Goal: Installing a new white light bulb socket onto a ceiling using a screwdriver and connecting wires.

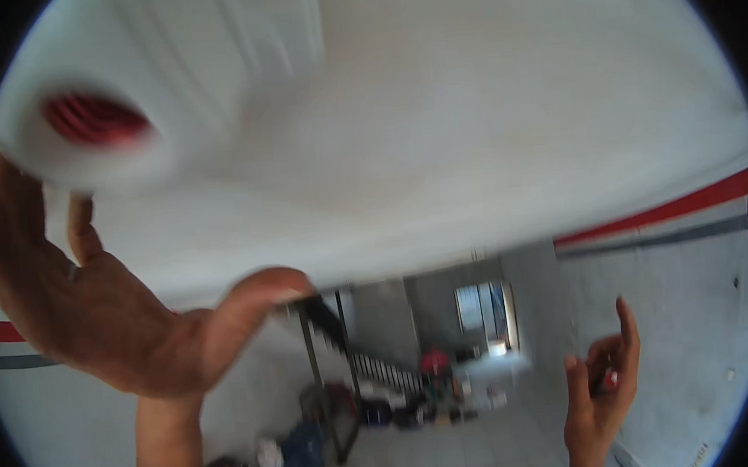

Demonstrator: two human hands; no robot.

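No package, label, sign or screen can be made out.

Single head view, fisheye, tilted up-forward: white sheet (470, 125) very close overhead, staircase (356, 354) far beyond; hands at lower edge.
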